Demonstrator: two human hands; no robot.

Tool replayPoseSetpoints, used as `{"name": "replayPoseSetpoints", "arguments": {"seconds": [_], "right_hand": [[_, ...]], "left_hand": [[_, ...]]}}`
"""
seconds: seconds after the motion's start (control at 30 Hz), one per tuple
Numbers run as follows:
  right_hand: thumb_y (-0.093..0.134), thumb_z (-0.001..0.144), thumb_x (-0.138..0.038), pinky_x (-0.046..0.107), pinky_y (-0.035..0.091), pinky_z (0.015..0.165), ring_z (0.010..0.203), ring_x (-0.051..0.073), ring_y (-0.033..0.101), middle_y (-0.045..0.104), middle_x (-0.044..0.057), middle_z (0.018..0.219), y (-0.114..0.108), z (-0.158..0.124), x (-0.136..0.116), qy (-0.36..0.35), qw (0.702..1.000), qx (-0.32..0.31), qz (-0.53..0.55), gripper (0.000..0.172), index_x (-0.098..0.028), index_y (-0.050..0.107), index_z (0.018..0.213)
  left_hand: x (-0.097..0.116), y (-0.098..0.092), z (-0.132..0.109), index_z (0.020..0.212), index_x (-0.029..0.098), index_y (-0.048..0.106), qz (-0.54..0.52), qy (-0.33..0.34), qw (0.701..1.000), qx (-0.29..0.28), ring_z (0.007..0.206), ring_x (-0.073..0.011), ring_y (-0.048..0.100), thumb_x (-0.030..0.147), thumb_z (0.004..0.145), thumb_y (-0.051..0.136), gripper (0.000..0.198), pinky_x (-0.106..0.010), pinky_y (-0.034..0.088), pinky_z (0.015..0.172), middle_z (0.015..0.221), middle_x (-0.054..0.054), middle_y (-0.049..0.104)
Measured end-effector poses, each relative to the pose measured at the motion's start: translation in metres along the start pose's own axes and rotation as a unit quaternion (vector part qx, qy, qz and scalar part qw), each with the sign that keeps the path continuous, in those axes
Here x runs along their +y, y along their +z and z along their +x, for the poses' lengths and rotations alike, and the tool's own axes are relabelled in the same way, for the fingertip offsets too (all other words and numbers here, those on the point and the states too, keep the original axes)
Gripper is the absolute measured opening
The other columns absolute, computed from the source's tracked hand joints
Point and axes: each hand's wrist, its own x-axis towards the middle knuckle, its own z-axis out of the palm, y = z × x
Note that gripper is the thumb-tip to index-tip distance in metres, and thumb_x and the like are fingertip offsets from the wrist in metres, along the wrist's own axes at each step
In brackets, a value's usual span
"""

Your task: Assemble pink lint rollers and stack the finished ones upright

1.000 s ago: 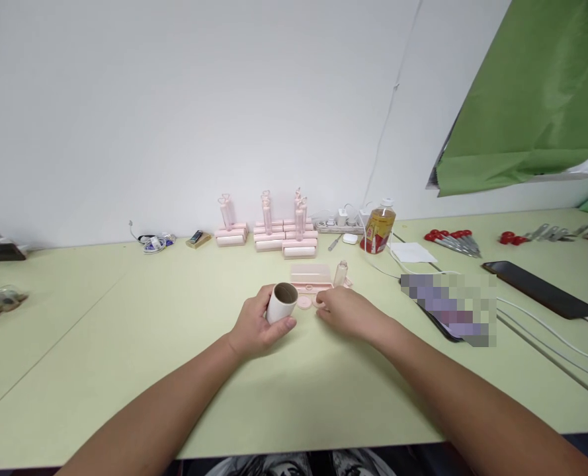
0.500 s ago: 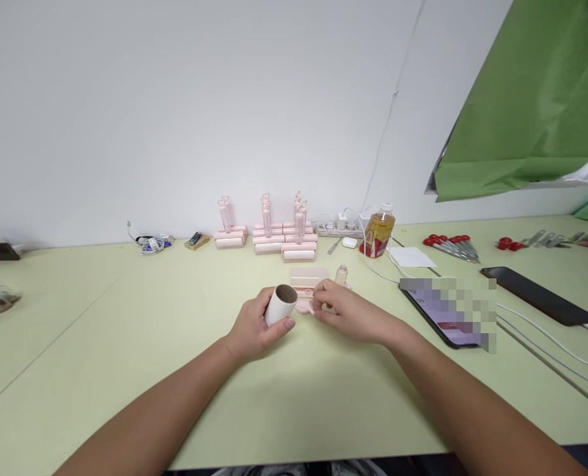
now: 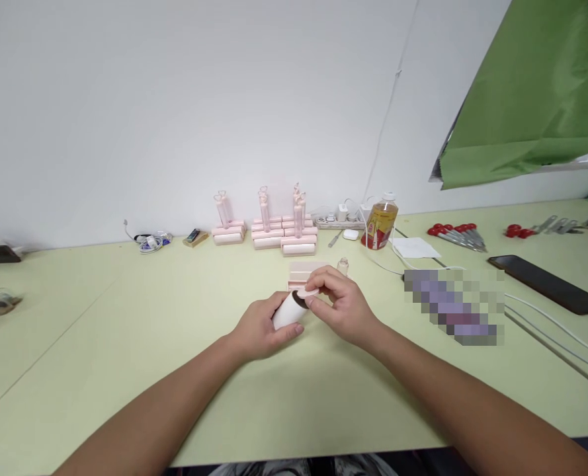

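Left hand: the left hand (image 3: 258,327) rests low on the table (image 3: 174,383), fingers and thumb curled tight round a white roll (image 3: 286,314).
Roll: it lies aslant in that grip near the table's middle, its dark open end pointing up and right towards the other hand.
Right hand: the right hand (image 3: 347,307) is lifted off the table, thumb and fingertips pinched on a pink cap (image 3: 307,293).
Cap: it sits right at the roll's open end, touching it or nearly so; whether it is seated I cannot tell.
Change, right hand: a second ago it lay flat on the table by the small pink discs; half a second ago it was picking one up; now it has come up and left to the roll.
Change, roll: before, its hollow end faced the camera in full; now it is turned towards the cap and mostly covered.
Change, left hand: hardly moved, same grip.
Behind the hands: a pink case (image 3: 303,269) and a small vial (image 3: 342,266), just beyond the right hand's fingers.
Back row: pink stacks (image 3: 274,233) by the wall, a drink bottle (image 3: 379,226) to their right.
Right side: a phone (image 3: 546,284) and red-handled scissors (image 3: 455,235), well apart from the hands.
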Motion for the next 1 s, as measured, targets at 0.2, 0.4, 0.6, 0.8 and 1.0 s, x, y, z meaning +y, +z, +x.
{"name": "replayPoseSetpoints", "arguments": {"seconds": [0.2, 0.4, 0.6, 0.8, 1.0], "right_hand": [[0.063, 0.083, -0.025, 0.044, 0.050, 0.089, 0.101, 0.023, 0.064, 0.066, 0.008, 0.100, 0.004, -0.004, 0.001, -0.012, 1.000, 0.001, -0.003, 0.005, -0.021, 0.066, 0.085], [0.063, 0.085, -0.031, 0.046, 0.050, 0.093, 0.105, 0.024, 0.064, 0.069, 0.009, 0.108, 0.008, -0.007, 0.003, 0.009, 1.000, 0.006, 0.014, 0.012, -0.023, 0.071, 0.090], [0.059, 0.086, -0.022, 0.043, 0.049, 0.094, 0.108, 0.023, 0.061, 0.066, 0.009, 0.112, 0.008, -0.008, 0.002, -0.021, 1.000, 0.004, -0.002, 0.014, -0.023, 0.068, 0.097], [0.056, 0.081, -0.019, 0.037, 0.050, 0.078, 0.090, 0.020, 0.058, 0.055, 0.010, 0.113, 0.006, -0.010, -0.004, -0.052, 0.993, 0.092, -0.048, 0.032, -0.024, 0.055, 0.112], [0.053, 0.080, -0.014, 0.030, 0.048, 0.067, 0.073, 0.015, 0.056, 0.060, 0.005, 0.100, 0.010, -0.012, -0.004, 0.017, 0.999, -0.044, -0.023, 0.038, -0.024, 0.050, 0.116]], "left_hand": [[0.002, 0.000, 0.001, 0.125, 0.022, 0.052, -0.002, -0.025, 1.000, 0.013, 0.084, -0.0206, 0.062, 0.048, 0.082, 0.059, 0.051, -0.031, 0.046, 0.070, 0.104, -0.004, 0.068], [0.003, 0.000, 0.000, 0.124, 0.020, 0.053, -0.011, -0.032, 0.999, 0.022, 0.081, -0.0198, 0.062, 0.048, 0.082, 0.060, 0.051, -0.029, 0.045, 0.067, 0.101, -0.005, 0.068], [0.003, 0.000, 0.000, 0.122, 0.020, 0.054, -0.030, -0.033, 0.998, 0.034, 0.078, -0.0185, 0.060, 0.047, 0.082, 0.060, 0.048, -0.028, 0.044, 0.065, 0.098, -0.004, 0.068], [0.004, 0.000, 0.000, 0.119, 0.021, 0.055, -0.038, -0.027, 0.996, 0.071, 0.078, -0.0182, 0.060, 0.047, 0.083, 0.060, 0.045, -0.028, 0.043, 0.066, 0.098, -0.004, 0.067], [0.000, -0.002, -0.004, 0.128, 0.021, 0.044, -0.025, -0.028, 0.997, 0.065, 0.069, -0.0166, 0.057, 0.047, 0.083, 0.058, 0.054, -0.028, 0.042, 0.062, 0.085, -0.002, 0.063]]}}
